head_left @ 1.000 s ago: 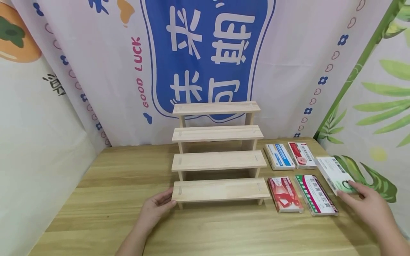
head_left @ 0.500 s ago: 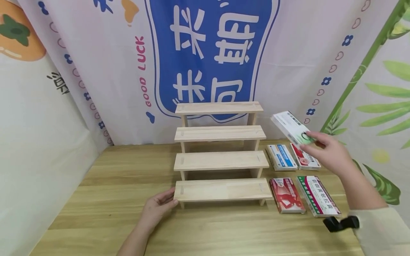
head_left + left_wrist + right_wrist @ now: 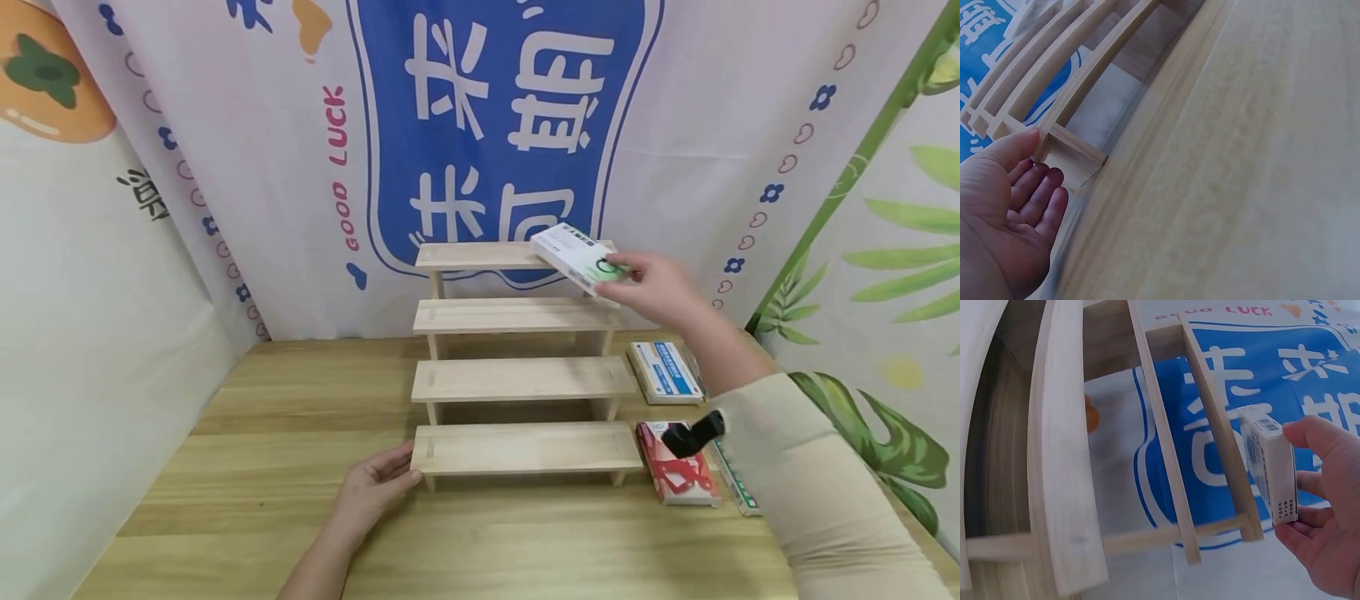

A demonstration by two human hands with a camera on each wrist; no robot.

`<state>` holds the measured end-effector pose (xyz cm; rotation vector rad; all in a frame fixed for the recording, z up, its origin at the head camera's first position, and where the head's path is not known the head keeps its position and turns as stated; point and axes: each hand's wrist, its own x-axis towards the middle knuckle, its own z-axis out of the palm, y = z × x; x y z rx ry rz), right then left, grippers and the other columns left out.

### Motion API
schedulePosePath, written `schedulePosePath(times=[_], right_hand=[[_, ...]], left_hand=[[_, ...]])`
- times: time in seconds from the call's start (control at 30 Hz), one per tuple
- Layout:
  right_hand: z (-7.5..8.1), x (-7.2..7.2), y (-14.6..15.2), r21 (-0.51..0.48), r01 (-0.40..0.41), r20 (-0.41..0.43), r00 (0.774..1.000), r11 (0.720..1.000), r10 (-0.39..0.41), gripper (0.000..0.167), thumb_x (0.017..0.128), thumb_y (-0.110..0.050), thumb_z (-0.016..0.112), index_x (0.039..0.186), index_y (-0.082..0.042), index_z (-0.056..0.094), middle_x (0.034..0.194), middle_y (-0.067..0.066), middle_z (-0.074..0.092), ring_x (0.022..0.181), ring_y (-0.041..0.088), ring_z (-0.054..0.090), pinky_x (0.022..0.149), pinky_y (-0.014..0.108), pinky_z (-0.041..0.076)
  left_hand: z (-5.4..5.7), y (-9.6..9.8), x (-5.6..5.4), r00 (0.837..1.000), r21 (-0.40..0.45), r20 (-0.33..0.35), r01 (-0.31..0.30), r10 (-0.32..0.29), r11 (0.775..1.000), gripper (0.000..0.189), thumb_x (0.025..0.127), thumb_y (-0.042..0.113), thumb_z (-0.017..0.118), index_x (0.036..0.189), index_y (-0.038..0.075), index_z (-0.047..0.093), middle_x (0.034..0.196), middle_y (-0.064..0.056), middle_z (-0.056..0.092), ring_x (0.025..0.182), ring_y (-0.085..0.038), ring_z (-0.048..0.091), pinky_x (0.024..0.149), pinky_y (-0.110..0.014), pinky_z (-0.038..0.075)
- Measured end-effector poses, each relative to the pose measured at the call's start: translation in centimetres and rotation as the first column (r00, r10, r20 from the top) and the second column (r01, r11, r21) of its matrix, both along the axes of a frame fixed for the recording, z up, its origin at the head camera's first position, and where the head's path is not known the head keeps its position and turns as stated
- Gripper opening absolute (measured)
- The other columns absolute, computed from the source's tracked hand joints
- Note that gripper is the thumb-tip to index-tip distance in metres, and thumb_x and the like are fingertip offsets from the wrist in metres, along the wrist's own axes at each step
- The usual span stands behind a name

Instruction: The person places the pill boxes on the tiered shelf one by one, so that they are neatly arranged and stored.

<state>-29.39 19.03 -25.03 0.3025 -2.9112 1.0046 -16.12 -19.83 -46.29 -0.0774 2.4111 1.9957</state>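
A white-and-green medicine box (image 3: 573, 254) is pinched by one end between the thumb and fingers of my right hand (image 3: 652, 287). It overlaps the right part of the top board of a four-step wooden display rack (image 3: 525, 450). In the right wrist view the box (image 3: 1269, 465) is tilted close beside the rack's highest board (image 3: 1219, 425). My left hand (image 3: 375, 487) grips the left end of the lowest board. The left wrist view has that thumb against the board's corner, the fingers (image 3: 1038, 194) curled by the side support.
Right of the rack, on the wooden table (image 3: 300, 417), lie a blue-and-white box (image 3: 665, 372), a red box (image 3: 675, 471) and a green-edged box (image 3: 738, 479). My right forearm partly covers the boxes. A printed cloth (image 3: 675, 108) hangs behind.
My right hand has picked up the white-and-green medicine box from the table's right side and carried it up and left to the top step. The left hand stays on the rack.
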Motion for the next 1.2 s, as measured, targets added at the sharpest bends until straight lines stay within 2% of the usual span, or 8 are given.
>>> schedulePosePath(times=[0.13, 0.23, 0.33, 0.4, 0.47, 0.57, 0.8, 1.2], right_hand=[[-0.1, -1.3, -2.1, 0.022, -0.041, -0.027, 0.999, 0.999, 0.042, 0.066, 0.087, -0.041, 0.068, 0.144, -0.012, 0.049, 0.133, 0.018, 0.055, 0.104, 0.028, 0.053, 0.073, 0.029, 0.048], [-0.2, -2.0, -3.2, 0.029, -0.068, -0.048, 0.996, 0.997, 0.07, 0.064, 0.087, -0.039, 0.068, 0.142, -0.011, 0.051, 0.131, 0.016, 0.057, 0.099, 0.026, 0.054, 0.071, 0.027, 0.046], [0.0, -2.5, -3.9, 0.021, -0.085, -0.046, 0.995, 0.996, 0.086, 0.064, 0.087, -0.037, 0.067, 0.143, -0.011, 0.05, 0.139, 0.017, 0.053, 0.103, 0.029, 0.056, 0.077, 0.033, 0.05], [0.2, -2.6, -4.1, 0.012, -0.082, -0.038, 0.996, 0.997, 0.083, 0.066, 0.088, -0.037, 0.066, 0.146, -0.012, 0.046, 0.15, 0.018, 0.043, 0.118, 0.033, 0.053, 0.09, 0.042, 0.052], [0.4, -2.6, -4.2, 0.016, -0.07, -0.039, 0.997, 0.997, 0.071, 0.067, 0.09, -0.038, 0.063, 0.148, -0.012, 0.042, 0.158, 0.019, 0.031, 0.134, 0.039, 0.043, 0.106, 0.054, 0.044], [0.4, -2.7, -4.2, 0.035, -0.031, -0.064, 0.997, 0.999, 0.033, 0.065, 0.092, -0.041, 0.06, 0.148, -0.013, 0.042, 0.161, 0.019, 0.025, 0.144, 0.042, 0.029, 0.116, 0.063, 0.029], [-0.3, -3.5, -4.9, -0.001, 0.002, -0.087, 0.996, 1.0, -0.002, 0.049, 0.1, -0.034, 0.052, 0.141, -0.008, 0.05, 0.145, 0.017, 0.049, 0.135, 0.036, 0.046, 0.112, 0.051, 0.042], [-0.7, -5.4, -8.5, -0.043, 0.033, -0.024, 0.999, 0.999, -0.034, 0.045, 0.104, -0.036, 0.044, 0.147, -0.022, 0.045, 0.155, 0.004, 0.042, 0.146, 0.027, 0.035, 0.118, 0.048, 0.036]], left_hand=[[0.0, 0.0, 0.0, 1.0, -0.004, 0.005, -0.001, 0.001, 1.0, 0.047, 0.083, 0.01, 0.076, 0.128, 0.001, 0.061, 0.135, -0.016, 0.06, 0.122, -0.032, 0.061, 0.096, -0.027, 0.056], [0.0, 0.0, 0.0, 1.0, -0.007, 0.008, -0.002, 0.002, 1.0, 0.048, 0.083, 0.011, 0.076, 0.128, 0.002, 0.061, 0.135, -0.015, 0.06, 0.122, -0.032, 0.061, 0.096, -0.027, 0.056], [-0.1, 0.0, 0.0, 1.0, -0.005, 0.006, 0.0, 0.0, 1.0, 0.048, 0.083, 0.011, 0.076, 0.128, 0.001, 0.061, 0.136, -0.016, 0.06, 0.122, -0.033, 0.061, 0.096, -0.028, 0.056], [-0.1, 0.0, 0.1, 1.0, -0.005, 0.005, 0.0, 0.0, 1.0, 0.048, 0.083, 0.011, 0.076, 0.128, 0.001, 0.061, 0.136, -0.017, 0.06, 0.122, -0.033, 0.061, 0.095, -0.028, 0.056], [-0.1, 0.0, 0.1, 1.0, -0.003, 0.008, -0.002, 0.002, 1.0, 0.048, 0.083, 0.011, 0.076, 0.128, 0.001, 0.061, 0.135, -0.017, 0.06, 0.123, -0.034, 0.06, 0.095, -0.028, 0.056], [-0.2, 0.0, 0.0, 1.0, -0.005, 0.016, -0.009, 0.009, 1.0, 0.049, 0.082, 0.011, 0.077, 0.127, 0.001, 0.061, 0.135, -0.016, 0.06, 0.123, -0.034, 0.061, 0.095, -0.028, 0.056], [-0.1, 0.0, 0.0, 1.0, 0.001, 0.009, -0.005, 0.005, 1.0, 0.048, 0.083, 0.01, 0.076, 0.127, 0.0, 0.061, 0.135, -0.018, 0.06, 0.122, -0.034, 0.061, 0.095, -0.028, 0.056], [0.0, 0.0, 0.2, 1.0, 0.0, -0.006, 0.004, -0.004, 1.0, 0.048, 0.084, 0.011, 0.076, 0.128, -0.001, 0.06, 0.136, -0.018, 0.059, 0.123, -0.035, 0.06, 0.097, -0.029, 0.056]])
